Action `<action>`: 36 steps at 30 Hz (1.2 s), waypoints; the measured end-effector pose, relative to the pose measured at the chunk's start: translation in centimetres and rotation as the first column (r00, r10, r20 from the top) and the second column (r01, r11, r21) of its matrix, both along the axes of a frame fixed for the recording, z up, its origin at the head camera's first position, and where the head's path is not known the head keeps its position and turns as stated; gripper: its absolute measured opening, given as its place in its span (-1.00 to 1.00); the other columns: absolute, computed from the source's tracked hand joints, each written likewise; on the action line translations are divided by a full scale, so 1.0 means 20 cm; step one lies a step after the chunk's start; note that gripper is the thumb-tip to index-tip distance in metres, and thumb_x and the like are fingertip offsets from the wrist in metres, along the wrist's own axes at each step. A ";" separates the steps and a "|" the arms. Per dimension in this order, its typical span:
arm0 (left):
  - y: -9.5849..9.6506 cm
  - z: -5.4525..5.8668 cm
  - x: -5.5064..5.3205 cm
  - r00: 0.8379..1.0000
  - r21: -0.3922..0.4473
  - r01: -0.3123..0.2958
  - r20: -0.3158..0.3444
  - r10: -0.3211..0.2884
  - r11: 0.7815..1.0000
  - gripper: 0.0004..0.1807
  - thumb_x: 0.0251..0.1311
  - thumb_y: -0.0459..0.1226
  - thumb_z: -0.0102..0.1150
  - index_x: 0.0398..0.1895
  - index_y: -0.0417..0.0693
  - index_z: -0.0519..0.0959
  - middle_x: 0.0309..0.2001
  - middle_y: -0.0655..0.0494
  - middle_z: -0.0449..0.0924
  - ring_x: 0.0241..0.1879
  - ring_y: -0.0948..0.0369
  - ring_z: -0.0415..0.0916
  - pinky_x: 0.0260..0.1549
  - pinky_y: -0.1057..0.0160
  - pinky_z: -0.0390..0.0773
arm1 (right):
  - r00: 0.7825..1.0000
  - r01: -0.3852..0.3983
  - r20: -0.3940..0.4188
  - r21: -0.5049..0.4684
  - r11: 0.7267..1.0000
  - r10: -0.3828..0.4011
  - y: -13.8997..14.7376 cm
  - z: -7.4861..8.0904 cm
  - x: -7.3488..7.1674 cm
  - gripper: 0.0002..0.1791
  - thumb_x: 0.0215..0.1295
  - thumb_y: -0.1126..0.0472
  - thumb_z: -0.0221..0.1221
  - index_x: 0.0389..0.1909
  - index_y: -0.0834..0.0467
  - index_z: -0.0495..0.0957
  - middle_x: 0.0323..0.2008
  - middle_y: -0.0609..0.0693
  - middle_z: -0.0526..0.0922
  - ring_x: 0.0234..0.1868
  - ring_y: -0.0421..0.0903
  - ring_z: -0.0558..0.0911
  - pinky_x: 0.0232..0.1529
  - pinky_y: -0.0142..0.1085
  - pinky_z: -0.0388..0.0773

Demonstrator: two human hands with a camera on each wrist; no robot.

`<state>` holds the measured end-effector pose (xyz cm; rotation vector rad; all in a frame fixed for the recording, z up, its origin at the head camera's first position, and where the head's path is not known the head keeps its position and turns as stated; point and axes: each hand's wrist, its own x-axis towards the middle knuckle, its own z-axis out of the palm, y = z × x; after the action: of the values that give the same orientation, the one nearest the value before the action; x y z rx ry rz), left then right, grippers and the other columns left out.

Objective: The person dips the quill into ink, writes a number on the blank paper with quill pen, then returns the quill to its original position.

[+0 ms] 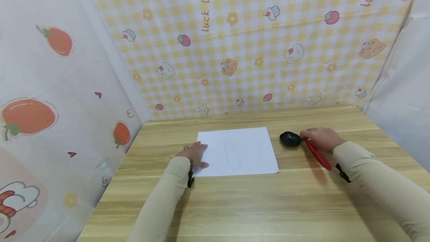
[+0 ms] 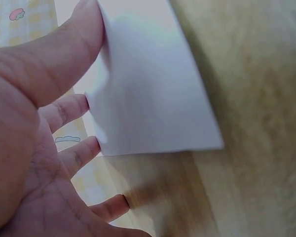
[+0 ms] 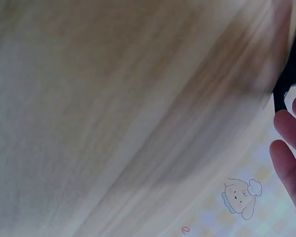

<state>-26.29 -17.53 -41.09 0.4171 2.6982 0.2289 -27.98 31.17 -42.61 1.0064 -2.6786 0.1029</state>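
Note:
A white sheet of paper lies on the wooden table, with a faint outline of a tall looped shape drawn on it. My left hand rests at its left edge, fingers spread; in the left wrist view the thumb and fingertips meet the sheet. To the right of the paper, my right hand holds a long red piece with a dark rounded end. The right wrist view shows a black part beside the fingers; the object's exact kind I cannot tell.
The wood-grain tabletop stretches in front of the paper. Behind it hangs a yellow checked cloth with cartoon prints, and a white printed cloth stands along the left side. Another pale cloth borders the right.

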 end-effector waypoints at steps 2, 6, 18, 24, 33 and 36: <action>0.00 0.00 0.00 1.000 0.003 -0.002 -0.002 0.002 1.000 -0.08 0.18 0.01 0.29 0.50 -0.11 0.10 0.50 -0.19 -0.08 0.45 -0.24 -0.19 0.23 -0.40 -0.02 | 1.000 -0.011 -0.025 -0.001 1.000 0.011 0.00 -0.01 0.00 -0.68 0.04 0.52 0.22 -0.35 0.02 0.50 -0.53 -0.18 0.56 -0.58 -0.17 0.52 -0.63 -0.25 0.49; 0.00 0.00 0.00 1.000 0.000 -0.030 0.001 0.030 1.000 -0.09 0.17 0.02 0.30 0.51 -0.06 0.11 0.51 -0.20 -0.11 0.38 -0.40 -0.15 0.18 -0.41 0.09 | 0.998 -0.038 -0.057 0.004 0.999 0.038 -0.01 -0.02 -0.01 -0.68 0.00 0.52 0.23 -0.40 0.02 0.47 -0.54 -0.17 0.56 -0.60 -0.16 0.53 -0.64 -0.23 0.50; 0.00 -0.01 0.00 0.999 0.000 -0.039 0.004 0.039 0.999 -0.07 0.16 0.03 0.30 0.51 -0.06 0.10 0.51 -0.20 -0.13 0.34 -0.47 -0.13 0.17 -0.41 0.12 | 0.994 -0.055 -0.091 0.001 0.999 0.054 0.01 -0.07 -0.03 -0.74 0.04 0.45 0.28 -0.40 0.03 0.50 -0.55 -0.14 0.58 -0.55 -0.09 0.59 -0.63 -0.20 0.51; 0.00 -0.01 0.00 0.997 0.026 -0.071 0.015 0.071 0.997 -0.08 0.15 0.01 0.32 0.50 -0.06 0.12 0.52 -0.17 -0.13 0.34 -0.47 -0.14 0.18 -0.38 0.14 | 0.997 -0.052 -0.065 -0.004 0.999 0.052 0.01 -0.06 -0.02 -0.72 0.00 0.45 0.32 -0.32 0.06 0.54 -0.46 -0.04 0.66 -0.46 0.00 0.65 -0.58 -0.15 0.56; -0.01 -0.02 0.00 0.999 0.041 -0.048 -0.008 0.049 0.998 -0.11 0.13 0.01 0.34 0.45 -0.12 0.18 0.50 -0.17 -0.07 0.39 -0.34 -0.09 0.26 -0.30 0.08 | 1.000 -0.027 -0.005 0.013 1.000 0.027 0.01 -0.05 -0.01 -0.73 0.06 0.40 0.35 -0.31 0.05 0.51 -0.41 -0.05 0.67 -0.40 0.00 0.66 -0.53 -0.12 0.57; -0.02 -0.02 0.00 0.998 0.050 -0.057 -0.015 0.058 0.997 -0.10 0.12 0.01 0.35 0.46 -0.09 0.19 0.50 -0.15 -0.05 0.37 -0.35 -0.06 0.25 -0.28 0.12 | 1.000 -0.021 0.012 0.016 1.000 0.021 0.01 -0.05 0.00 -0.73 0.07 0.38 0.36 -0.32 0.04 0.49 -0.43 -0.08 0.65 -0.41 -0.03 0.65 -0.53 -0.14 0.56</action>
<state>-26.24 -17.94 -41.45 0.3574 2.7280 0.3104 -28.04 31.42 -43.63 1.0420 -2.6836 0.0921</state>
